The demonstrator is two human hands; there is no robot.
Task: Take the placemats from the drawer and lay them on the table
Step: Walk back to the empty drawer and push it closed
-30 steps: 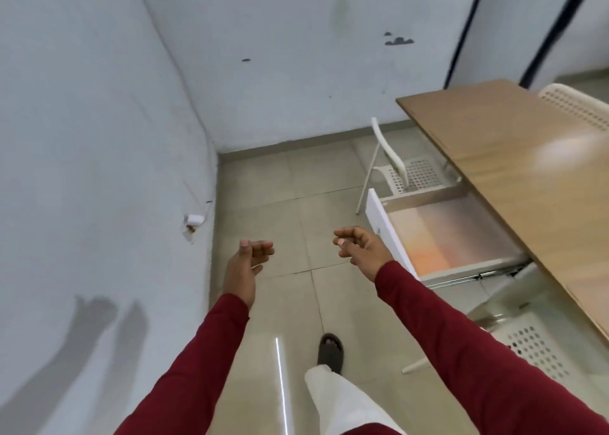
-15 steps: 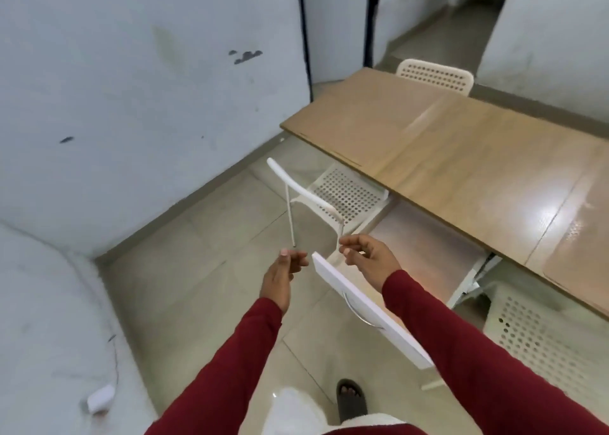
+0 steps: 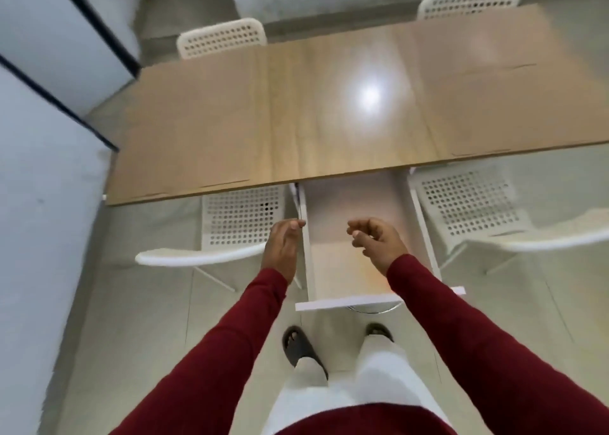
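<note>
Both hands empty, fingers loosely curled, left hand (image 3: 284, 249) beside and right hand (image 3: 379, 240) over the pulled-out white drawer (image 3: 354, 270) w/ pale flat contents; blur hides mat edges, so a fumbled pinch is the risk.

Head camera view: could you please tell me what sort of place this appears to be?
Probably a plain dining or meeting room: a long wooden table with an open drawer, perforated white chairs around it, and a tiled floor.

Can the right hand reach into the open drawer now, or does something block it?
Probably yes. The right hand hovers over the drawer, which is pulled out from under the table; nothing covers its opening. No placemat can be made out inside.
</note>
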